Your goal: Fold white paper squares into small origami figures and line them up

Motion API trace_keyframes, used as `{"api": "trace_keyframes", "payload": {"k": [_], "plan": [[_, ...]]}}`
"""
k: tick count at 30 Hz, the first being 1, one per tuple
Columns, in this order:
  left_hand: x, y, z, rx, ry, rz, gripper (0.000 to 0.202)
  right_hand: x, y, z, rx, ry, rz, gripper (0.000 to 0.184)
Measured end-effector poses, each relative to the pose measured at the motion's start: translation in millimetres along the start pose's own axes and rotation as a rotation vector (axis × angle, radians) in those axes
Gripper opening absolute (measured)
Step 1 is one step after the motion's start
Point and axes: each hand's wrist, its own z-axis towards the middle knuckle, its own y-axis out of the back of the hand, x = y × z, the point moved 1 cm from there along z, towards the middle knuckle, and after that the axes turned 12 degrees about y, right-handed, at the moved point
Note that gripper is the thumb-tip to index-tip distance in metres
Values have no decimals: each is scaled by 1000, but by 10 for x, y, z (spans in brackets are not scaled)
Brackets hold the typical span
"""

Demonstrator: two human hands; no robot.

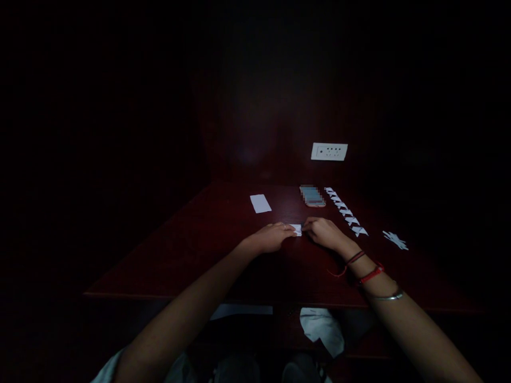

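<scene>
A small piece of white paper (297,230), with what look like fold lines, lies on the dark red table between my two hands. The fingers of my left hand (272,237) are closed on its left end and hold it down. At the right end, the curled fingers of my right hand (322,233) pinch its edge. My fingers cover both ends of the paper, so its full shape is hidden.
Beyond my hands lie a white paper rectangle (261,203) and a phone (312,196). To the right runs a row of several folded paper pieces (345,211), near a heap of thin white strips (395,240). A socket panel (329,151) is on the back wall.
</scene>
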Motion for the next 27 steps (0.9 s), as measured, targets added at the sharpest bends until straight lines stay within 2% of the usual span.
{"api": "trace_keyframes", "payload": {"k": [4, 11, 17, 21, 27], "plan": [[25, 14, -7, -19, 15, -14, 47, 35, -7, 27, 8, 20, 41, 31], [20, -14, 6, 38, 54, -8, 48, -7, -33, 34, -4, 44, 67, 32], [0, 6, -23, 62, 85, 16, 47, -37, -59, 4, -42, -1, 74, 29], [54, -22, -1, 42, 58, -32, 50, -99, -76, -3, -115, 14, 131, 29], [132, -2, 55, 13, -59, -173, 46, -214, -75, 5, -244, 60, 199, 27]]}}
